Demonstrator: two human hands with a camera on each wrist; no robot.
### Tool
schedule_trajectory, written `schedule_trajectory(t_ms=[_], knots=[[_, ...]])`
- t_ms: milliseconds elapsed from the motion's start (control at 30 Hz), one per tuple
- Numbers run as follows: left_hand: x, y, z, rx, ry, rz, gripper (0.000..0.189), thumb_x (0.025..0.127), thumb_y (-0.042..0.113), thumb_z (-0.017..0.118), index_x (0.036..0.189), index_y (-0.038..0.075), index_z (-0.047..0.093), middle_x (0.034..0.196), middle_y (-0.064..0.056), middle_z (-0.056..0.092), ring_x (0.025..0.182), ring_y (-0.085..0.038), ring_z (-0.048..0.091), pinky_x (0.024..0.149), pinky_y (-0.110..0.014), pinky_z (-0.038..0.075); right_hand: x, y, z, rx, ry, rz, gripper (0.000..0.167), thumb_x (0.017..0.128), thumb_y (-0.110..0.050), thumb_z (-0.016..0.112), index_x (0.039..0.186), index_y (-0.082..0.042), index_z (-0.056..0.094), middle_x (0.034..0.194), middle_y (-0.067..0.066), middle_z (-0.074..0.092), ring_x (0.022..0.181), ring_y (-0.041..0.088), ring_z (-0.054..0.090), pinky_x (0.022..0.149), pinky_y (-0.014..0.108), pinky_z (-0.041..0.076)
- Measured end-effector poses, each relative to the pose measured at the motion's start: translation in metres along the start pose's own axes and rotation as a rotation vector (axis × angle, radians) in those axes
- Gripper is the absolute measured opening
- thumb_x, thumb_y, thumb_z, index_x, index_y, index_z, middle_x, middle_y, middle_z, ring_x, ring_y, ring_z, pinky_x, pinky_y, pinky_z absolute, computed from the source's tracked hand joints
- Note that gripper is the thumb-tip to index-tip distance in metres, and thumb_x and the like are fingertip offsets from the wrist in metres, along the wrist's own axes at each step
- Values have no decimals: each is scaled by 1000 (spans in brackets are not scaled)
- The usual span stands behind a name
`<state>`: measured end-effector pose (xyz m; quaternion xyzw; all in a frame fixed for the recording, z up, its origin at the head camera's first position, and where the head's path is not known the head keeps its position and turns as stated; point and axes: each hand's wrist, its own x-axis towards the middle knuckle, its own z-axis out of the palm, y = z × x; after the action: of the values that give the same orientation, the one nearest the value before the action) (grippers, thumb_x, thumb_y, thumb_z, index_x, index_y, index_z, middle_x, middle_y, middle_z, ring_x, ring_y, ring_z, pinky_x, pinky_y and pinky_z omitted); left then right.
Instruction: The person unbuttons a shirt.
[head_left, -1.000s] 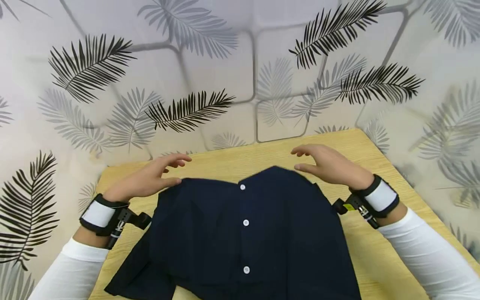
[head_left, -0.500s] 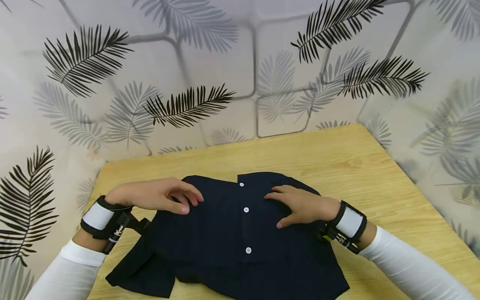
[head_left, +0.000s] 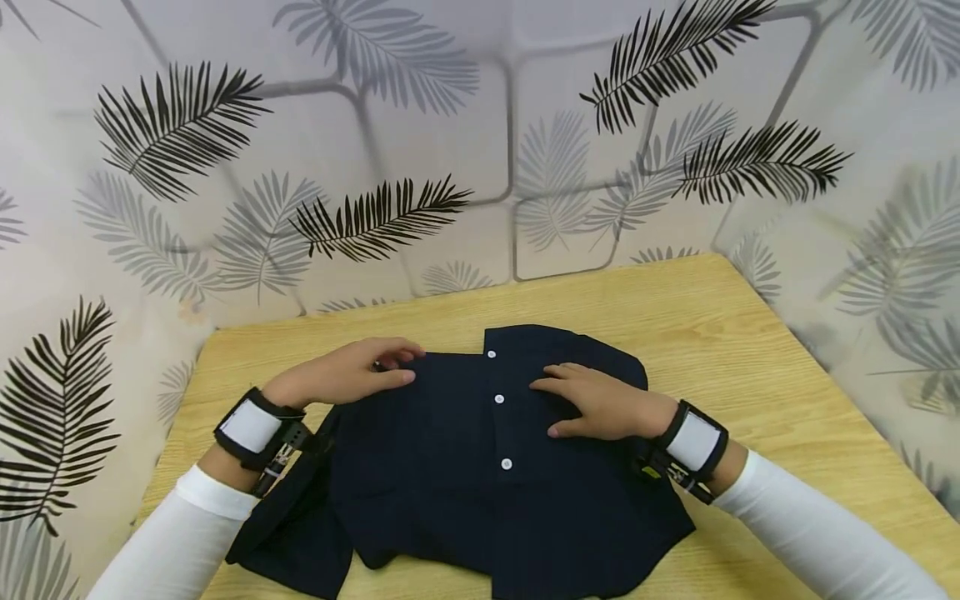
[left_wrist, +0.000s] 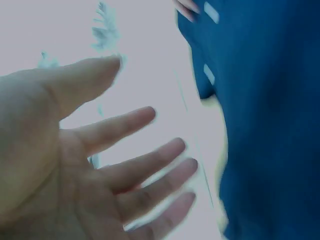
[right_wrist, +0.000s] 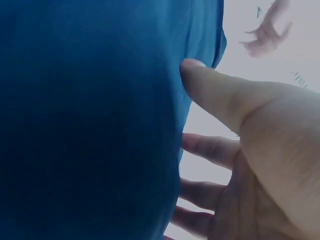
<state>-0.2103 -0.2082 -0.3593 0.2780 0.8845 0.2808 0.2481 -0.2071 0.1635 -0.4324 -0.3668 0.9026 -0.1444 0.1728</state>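
Note:
A navy button-up shirt [head_left: 420, 450] with white buttons down its front lies on the wooden table, its left sleeve [head_left: 292, 542] bent toward the near edge. At the shirt's far left edge is my left hand [head_left: 352, 371]; the left wrist view shows that hand [left_wrist: 100, 150] with spread fingers and nothing in them. Over the shirt's right front, my right hand [head_left: 600, 400] lies with relaxed, spread fingers. In the right wrist view, the thumb of that hand [right_wrist: 270, 140] overlaps the shirt [right_wrist: 90, 120] and the fingertips reach its edge.
The light wooden table [head_left: 765, 400] extends past the shirt on the right and far sides. Behind it stands a wall [head_left: 450, 125] covered in leaf-patterned paper. Both wrists wear black straps with small cameras.
My right hand has moved left and inward over the shirt. The left hand dipped over the fabric, then went right and back up to its far edge. The shirt has shifted away, showing its hem.

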Motion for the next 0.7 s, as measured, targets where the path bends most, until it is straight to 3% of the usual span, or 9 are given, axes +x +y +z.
schedule_trajectory(t_ms=[67,133,233,400,433,500,567,633,700], knots=[[19,17,4,-32,-16,39,49,107,33,51,151,12,46,152,-15,49,134,-35,53,107,-50,46,-1,-5,1,15,-26,-23,67,95,-39,71,151,-11,47,159,23,38,149,44,34,119,61,30],[40,28,12,-54,-83,44,50,108,35,49,153,15,43,156,-14,45,134,-32,54,105,-47,48,-1,-10,3,20,-55,-37,67,94,-40,71,151,-12,48,159,22,39,148,44,35,118,63,29],[71,33,29,-58,-164,-19,53,108,37,48,156,16,38,161,-13,38,133,-32,54,103,-45,49,-2,-14,7,10,-86,-42,68,93,-41,72,151,-14,48,159,21,40,149,44,34,118,66,27],[114,26,51,-55,-117,-129,56,108,35,46,155,5,38,155,-17,45,135,-33,53,109,-45,47,-4,-14,11,4,-99,-32,69,92,-41,73,151,-16,48,160,19,39,150,43,32,118,67,25],[120,24,54,-68,-94,-139,56,108,35,46,153,3,40,149,-17,52,130,-30,57,107,-42,48,-4,-14,12,6,-98,-36,69,92,-41,73,151,-16,48,160,19,39,150,43,32,118,67,25],[127,21,57,-127,-50,-156,52,108,33,47,148,0,48,121,-15,65,103,-24,66,90,-35,53,-4,-14,12,5,-95,-44,68,93,-42,73,151,-17,48,160,18,40,150,42,33,119,66,25],[130,20,58,-182,-4,-158,48,108,33,48,140,-1,57,93,-9,63,77,-18,60,74,-29,50,-4,-14,11,2,-67,-58,65,93,-41,72,149,-16,50,158,16,43,148,39,37,118,63,28],[128,20,56,-240,43,-152,46,107,34,50,137,0,61,93,-5,62,76,-14,56,71,-26,49,-4,-14,8,5,8,-68,62,94,-40,72,146,-13,53,153,15,50,144,35,45,117,58,35],[120,25,51,-308,77,-145,47,107,35,51,139,2,59,109,-8,66,90,-18,63,81,-29,54,-5,-13,2,11,123,-58,58,95,-38,71,143,-11,56,147,12,56,137,31,53,113,52,42]])
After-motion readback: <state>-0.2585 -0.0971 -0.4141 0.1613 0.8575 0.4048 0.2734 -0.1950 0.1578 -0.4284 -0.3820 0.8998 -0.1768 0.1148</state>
